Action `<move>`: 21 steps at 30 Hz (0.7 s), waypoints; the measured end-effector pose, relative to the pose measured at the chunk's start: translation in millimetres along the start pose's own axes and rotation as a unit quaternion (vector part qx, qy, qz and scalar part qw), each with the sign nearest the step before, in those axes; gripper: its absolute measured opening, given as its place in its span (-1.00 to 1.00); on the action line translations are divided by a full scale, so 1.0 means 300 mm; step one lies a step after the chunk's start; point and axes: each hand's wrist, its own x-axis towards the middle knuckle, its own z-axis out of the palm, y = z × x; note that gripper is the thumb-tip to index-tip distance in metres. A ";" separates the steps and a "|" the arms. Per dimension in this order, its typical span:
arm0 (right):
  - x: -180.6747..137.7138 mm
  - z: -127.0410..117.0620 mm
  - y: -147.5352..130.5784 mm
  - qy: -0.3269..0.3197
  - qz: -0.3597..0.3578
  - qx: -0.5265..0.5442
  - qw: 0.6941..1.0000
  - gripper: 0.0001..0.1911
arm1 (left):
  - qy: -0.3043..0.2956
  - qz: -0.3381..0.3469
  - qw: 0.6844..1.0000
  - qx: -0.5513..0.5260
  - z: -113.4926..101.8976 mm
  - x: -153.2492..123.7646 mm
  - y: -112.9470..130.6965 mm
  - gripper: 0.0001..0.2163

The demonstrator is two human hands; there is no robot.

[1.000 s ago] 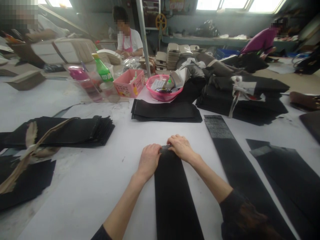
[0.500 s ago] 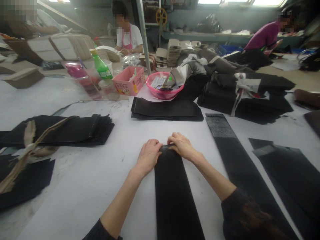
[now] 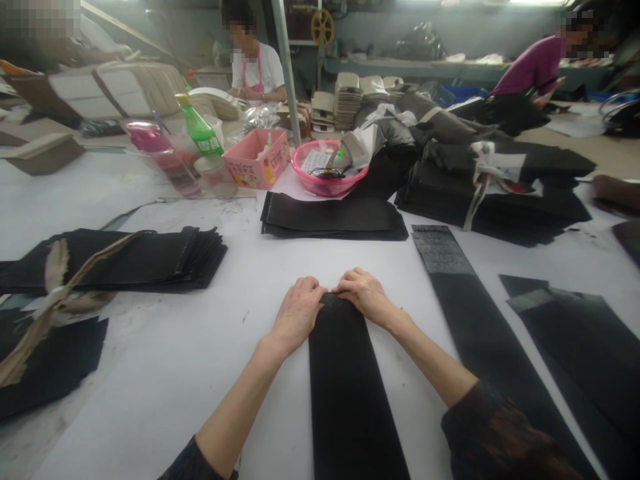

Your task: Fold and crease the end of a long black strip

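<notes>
Both hands lie palm-down on the far end of a long black strip (image 3: 345,387), which runs lengthwise down the white bench (image 3: 165,373). The left hand (image 3: 299,312) presses the strip's left corner and the right hand (image 3: 363,295) its right corner — fingers curled over the edge, each grip closed on the fabric, forearms angled inward.

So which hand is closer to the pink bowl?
The right hand, a little. It rests on the far end of the black strip, more directly below the pink bowl; the left hand sits slightly further back and left.
</notes>
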 end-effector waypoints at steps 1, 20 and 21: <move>-0.005 0.006 0.002 0.009 -0.005 -0.001 1.000 -0.93 | 0.006 0.004 1.000 0.007 0.004 -0.004 0.002 -0.77; -0.050 0.026 -0.015 0.015 -0.106 -0.102 0.989 -0.77 | 0.003 0.069 0.983 0.172 0.035 -0.037 0.031 -0.73; -0.049 0.025 -0.014 0.014 -0.107 -0.101 0.989 -0.77 | 0.001 0.071 0.982 0.177 0.037 -0.037 0.032 -0.73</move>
